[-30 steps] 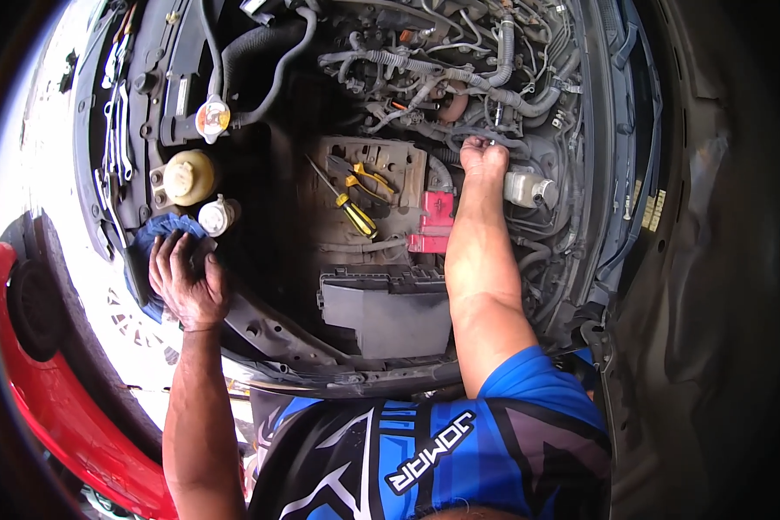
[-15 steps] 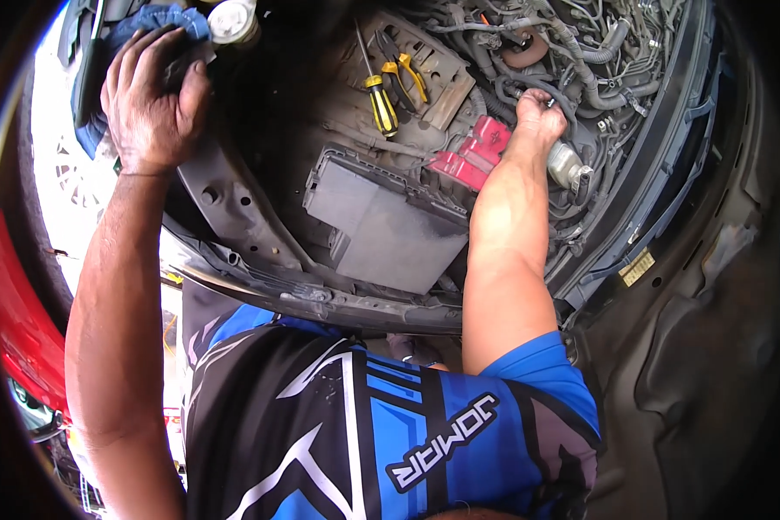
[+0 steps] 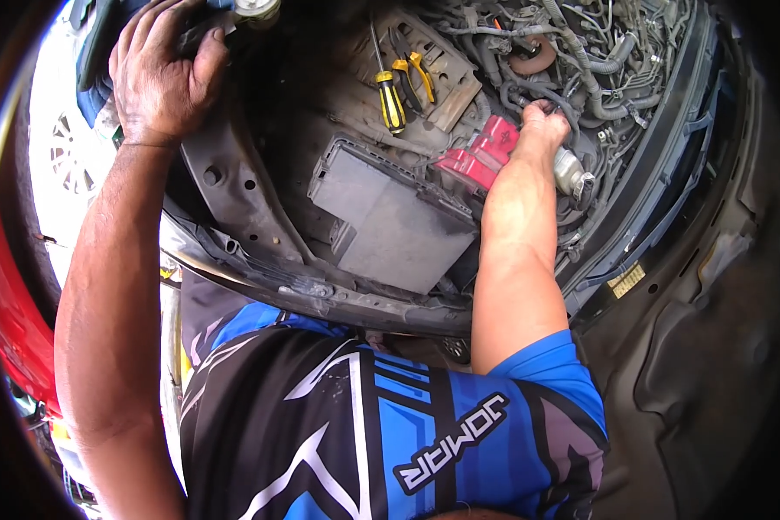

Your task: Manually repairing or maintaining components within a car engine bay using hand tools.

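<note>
While the person leans over an open car engine bay, the right hand (image 3: 542, 126) is pushed in among black hoses and wiring (image 3: 581, 65) at the far right of the bay, fingers curled around something there; what exactly it grips is hidden by the hand and by shadow. Just left of that hand lies a red plastic cover (image 3: 481, 154), and just right of it a small silvery cylindrical part (image 3: 572, 172). The work in hand looks like freeing or seating a hose or connector deep in the bay. The next move likely calls for a firm, careful pull or twist by feel, as little of the spot is in sight.

The left hand (image 3: 160, 74) is clenched over a blue cloth (image 3: 91, 82) on the bay's near-left edge, seemingly bracing the body. Beside it a pale cap (image 3: 256, 9) is cut off by the top of the picture.

Between the hands, a yellow-and-black screwdriver (image 3: 391, 102) and yellow-handled pliers (image 3: 412, 71) rest on a flat dusty tray (image 3: 446, 82). Below them sits a grey box lid (image 3: 390, 217). A red car body (image 3: 9, 321) shows at far left. The picture's rim is dark and bent, and the person's blue and black shirt (image 3: 364, 425) fills the bottom.
</note>
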Motion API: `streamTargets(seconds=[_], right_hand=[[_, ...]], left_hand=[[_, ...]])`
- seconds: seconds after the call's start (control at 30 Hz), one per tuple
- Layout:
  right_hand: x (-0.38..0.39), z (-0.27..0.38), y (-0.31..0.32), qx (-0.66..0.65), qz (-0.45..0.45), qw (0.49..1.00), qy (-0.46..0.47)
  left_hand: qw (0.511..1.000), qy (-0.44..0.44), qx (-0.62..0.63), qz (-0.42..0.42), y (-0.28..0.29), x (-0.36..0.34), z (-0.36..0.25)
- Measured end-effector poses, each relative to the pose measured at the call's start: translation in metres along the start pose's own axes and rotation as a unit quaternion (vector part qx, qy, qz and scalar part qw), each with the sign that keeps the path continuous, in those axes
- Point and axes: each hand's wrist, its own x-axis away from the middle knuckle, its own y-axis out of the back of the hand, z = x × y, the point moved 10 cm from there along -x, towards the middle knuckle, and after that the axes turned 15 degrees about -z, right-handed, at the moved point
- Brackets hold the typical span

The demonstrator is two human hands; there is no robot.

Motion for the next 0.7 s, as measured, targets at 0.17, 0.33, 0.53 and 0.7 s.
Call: streamTargets(seconds=[0.17,0.33,0.53,0.7], right_hand=[[-0.013,-0.006,-0.002,0.039,0.046,0.991,-0.118],[0.009,-0.018,0.005,0.006,0.009,0.999,-0.034],[0.012,-0.014,0.009,-0.016,-0.01,0.997,-0.072],[0.014,-0.017,0.01,-0.001,-0.018,0.995,-0.1]], left_hand=[[0.999,0.042,0.008,-0.004,-0.003,0.002,0.001],[0.999,0.037,-0.015,0.008,0.004,0.004,0.004],[0.999,0.033,-0.015,0.024,-0.001,-0.002,-0.003],[0.999,0.035,-0.007,0.025,0.0,-0.003,-0.004]])
